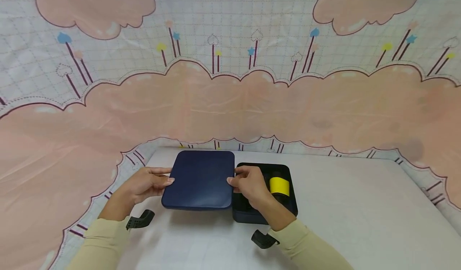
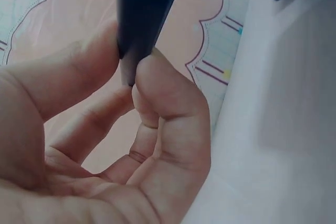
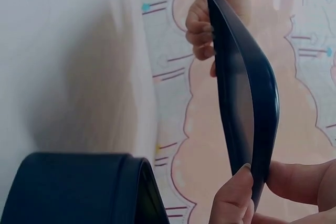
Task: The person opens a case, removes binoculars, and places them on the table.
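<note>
Between the two hands is a square navy lid [image 1: 199, 180] with rounded corners, raised off the counter [image 1: 360, 222], its shadow falling on the white surface below. The left hand [image 1: 149, 184] pinches one side edge, thumb on the upper face and fingers behind. The right hand [image 1: 252, 185] grips the opposite edge in the same manner, thumb against the face.

Below the right hand and partly hidden by it, a dark open box [image 1: 247, 217] rests on the counter, just right of the lid as the head camera sees it. Inside, to the right of that hand, lies a black object with a bright yellow band [image 1: 279, 187]; its full shape cannot be made out. Beyond both hands hangs a cloud-patterned cloth [image 1: 252, 106]. Pale yellow sleeves [image 1: 104, 238] cover the forearms behind the hands.
</note>
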The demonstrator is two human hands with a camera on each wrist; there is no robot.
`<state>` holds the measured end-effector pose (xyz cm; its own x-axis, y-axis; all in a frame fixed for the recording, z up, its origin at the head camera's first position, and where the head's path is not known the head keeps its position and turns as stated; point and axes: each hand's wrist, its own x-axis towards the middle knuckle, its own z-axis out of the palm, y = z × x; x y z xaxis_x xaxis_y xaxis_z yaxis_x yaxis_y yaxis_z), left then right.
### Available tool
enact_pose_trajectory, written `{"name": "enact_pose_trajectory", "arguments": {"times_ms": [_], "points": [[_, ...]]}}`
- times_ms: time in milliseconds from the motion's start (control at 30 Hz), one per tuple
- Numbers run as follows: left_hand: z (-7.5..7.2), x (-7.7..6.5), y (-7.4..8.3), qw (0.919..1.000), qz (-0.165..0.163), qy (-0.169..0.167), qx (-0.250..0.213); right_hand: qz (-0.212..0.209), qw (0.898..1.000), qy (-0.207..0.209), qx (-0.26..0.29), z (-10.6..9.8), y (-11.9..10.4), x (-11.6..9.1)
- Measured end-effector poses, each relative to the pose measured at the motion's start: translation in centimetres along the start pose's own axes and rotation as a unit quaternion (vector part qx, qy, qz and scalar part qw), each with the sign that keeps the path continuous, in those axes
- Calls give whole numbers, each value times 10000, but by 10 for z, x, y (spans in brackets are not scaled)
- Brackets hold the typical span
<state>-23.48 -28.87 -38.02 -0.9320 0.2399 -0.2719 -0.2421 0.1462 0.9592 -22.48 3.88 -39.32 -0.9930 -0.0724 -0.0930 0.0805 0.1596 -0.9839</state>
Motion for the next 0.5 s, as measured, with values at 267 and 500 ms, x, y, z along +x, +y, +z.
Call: {"name": "enact_pose_trajectory", "arguments": {"times_ms": [267,500], "points": [[-11,2,-1,10000,-42,3,53,95,9999,15,-66,9,-3,4],[-22,-2,-9,9999,-92,-58,55,264,9996,-62,-52,20,1,3]]}}
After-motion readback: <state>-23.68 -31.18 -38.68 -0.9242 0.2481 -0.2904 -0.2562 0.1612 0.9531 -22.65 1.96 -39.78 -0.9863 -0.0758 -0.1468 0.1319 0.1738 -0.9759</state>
